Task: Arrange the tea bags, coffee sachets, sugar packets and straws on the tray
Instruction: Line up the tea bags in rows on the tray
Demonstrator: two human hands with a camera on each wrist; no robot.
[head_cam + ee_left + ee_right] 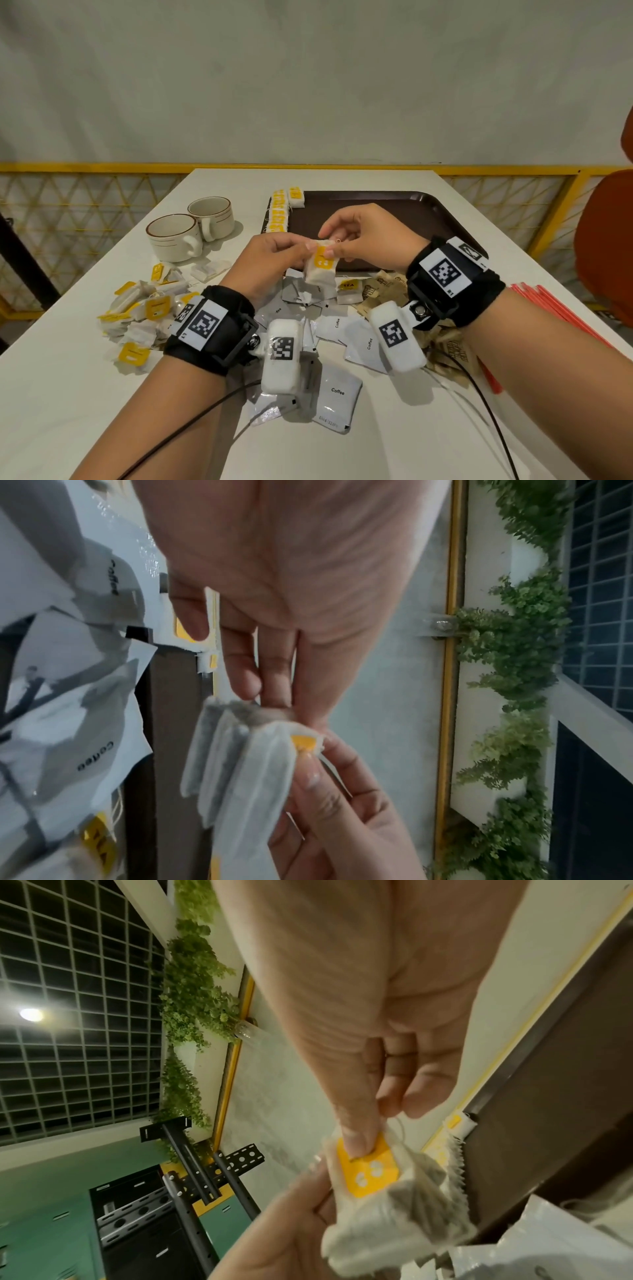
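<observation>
Both hands, left hand (274, 255) and right hand (368, 236), pinch my white yellow-tagged paper tea bag (321, 270) taut, squaring it for the brown plastic tray (428, 205).

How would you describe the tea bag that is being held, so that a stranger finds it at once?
Start at the dark brown tray on the white table. Just before its near edge, the left hand and right hand meet in the air. Between them hangs the tea bag with a yellow tag, the only one lifted off the table; the others lie in piles or in a row on the tray.
</observation>
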